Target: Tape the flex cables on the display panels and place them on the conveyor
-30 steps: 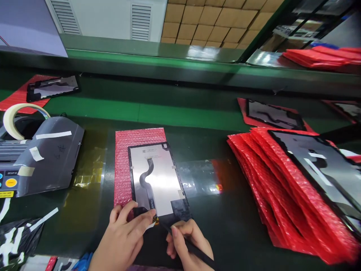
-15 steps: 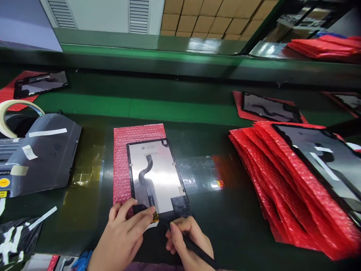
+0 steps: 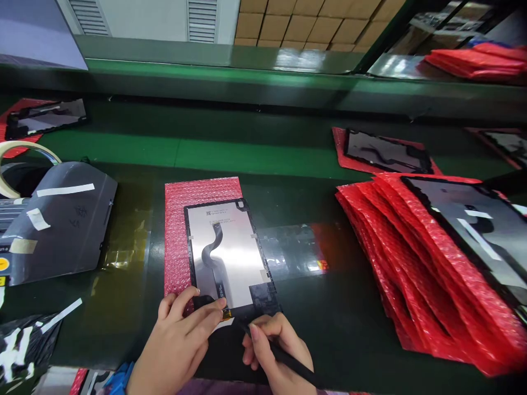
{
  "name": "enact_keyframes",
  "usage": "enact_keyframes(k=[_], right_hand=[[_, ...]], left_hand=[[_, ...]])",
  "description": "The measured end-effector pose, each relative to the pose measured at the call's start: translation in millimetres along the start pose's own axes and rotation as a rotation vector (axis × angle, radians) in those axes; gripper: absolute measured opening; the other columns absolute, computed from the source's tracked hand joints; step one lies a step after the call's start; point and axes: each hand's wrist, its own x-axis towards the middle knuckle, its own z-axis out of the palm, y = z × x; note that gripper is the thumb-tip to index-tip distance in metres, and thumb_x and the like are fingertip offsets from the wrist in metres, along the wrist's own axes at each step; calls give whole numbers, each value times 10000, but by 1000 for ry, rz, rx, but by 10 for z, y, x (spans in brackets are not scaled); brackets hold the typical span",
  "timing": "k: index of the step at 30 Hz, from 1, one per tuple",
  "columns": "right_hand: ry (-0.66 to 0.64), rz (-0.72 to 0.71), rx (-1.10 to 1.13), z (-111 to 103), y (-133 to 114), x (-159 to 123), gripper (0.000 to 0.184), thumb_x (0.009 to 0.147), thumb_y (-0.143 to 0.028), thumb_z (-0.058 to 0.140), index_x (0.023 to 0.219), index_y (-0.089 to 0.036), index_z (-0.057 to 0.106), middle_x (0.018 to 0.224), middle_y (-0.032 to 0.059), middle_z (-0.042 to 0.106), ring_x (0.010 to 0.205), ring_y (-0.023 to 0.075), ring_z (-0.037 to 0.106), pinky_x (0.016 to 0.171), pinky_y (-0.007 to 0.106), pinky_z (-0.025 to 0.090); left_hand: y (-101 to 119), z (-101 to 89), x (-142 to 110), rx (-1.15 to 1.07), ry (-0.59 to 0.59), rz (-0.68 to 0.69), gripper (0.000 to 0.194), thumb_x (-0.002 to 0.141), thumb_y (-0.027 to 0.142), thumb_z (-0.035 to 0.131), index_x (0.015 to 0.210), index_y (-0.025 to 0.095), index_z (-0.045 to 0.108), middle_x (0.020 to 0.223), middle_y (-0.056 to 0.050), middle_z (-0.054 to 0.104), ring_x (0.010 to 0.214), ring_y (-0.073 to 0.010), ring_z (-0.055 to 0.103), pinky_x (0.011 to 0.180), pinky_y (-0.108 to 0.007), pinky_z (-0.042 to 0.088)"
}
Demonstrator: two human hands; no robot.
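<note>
Panel (image 3: 236,266), silvery on its back and black at the edges, lies on the dark green bench (image 3: 337,323), just below the centre of the view. A wavy grey ribbon (image 3: 207,259) runs down its back. Red bubble wrap (image 3: 177,236) lies partly beneath it, showing at ten o'clock. At the panel's six o'clock edge, the left hand (image 3: 177,340) rests its fingers beside a small gold-coloured strip (image 3: 226,314); they crowd together there, so I cannot tell whether they pinch anything. At five o'clock the right hand (image 3: 284,332) grasps a slim black tool (image 3: 290,362) like a pen, pointed at that edge. Clear film (image 3: 284,249) lies flat at three o'clock, just beside the panel. Farther out that way is a stack of red sleeves (image 3: 385,247), with a second panel (image 3: 457,211) on top. A grey machine (image 3: 66,219) stands at nine o'clock.
</note>
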Motion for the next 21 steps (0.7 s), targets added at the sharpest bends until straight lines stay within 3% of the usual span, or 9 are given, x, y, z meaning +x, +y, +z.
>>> enact_keyframes(k=[11, 17, 21], right_hand=[[10, -26, -11, -12, 0, -12, 334, 930, -452, 622, 706, -234, 507, 633, -47, 635, 420, 73, 565, 402, 180, 433], [-96, -98, -108, -91, 47, 53, 270, 942, -363, 619, 724, -234, 524, 638, -38, 664, 415, 81, 597, 400, 169, 477], [-98, -117, -155, -115, 59, 71, 269, 947, -351, 605, 723, -232, 518, 631, -31, 668, 407, 86, 601, 395, 168, 487]], left_hand=[[-2, -18, 11, -4, -13, -1, 415, 853, -15, 426, 1126, 212, 639, 1229, 99, 718, 1078, -252, 473, 906, -381, 307], [-1, -16, 0, 4, -40, 5, 424, 847, -24, 434, 1144, 206, 631, 1241, 88, 712, 1092, -250, 460, 903, -383, 308], [-2, -19, 7, -6, -35, 8, 400, 853, -14, 439, 1122, 209, 633, 1237, 91, 714, 1087, -252, 458, 914, -384, 304]])
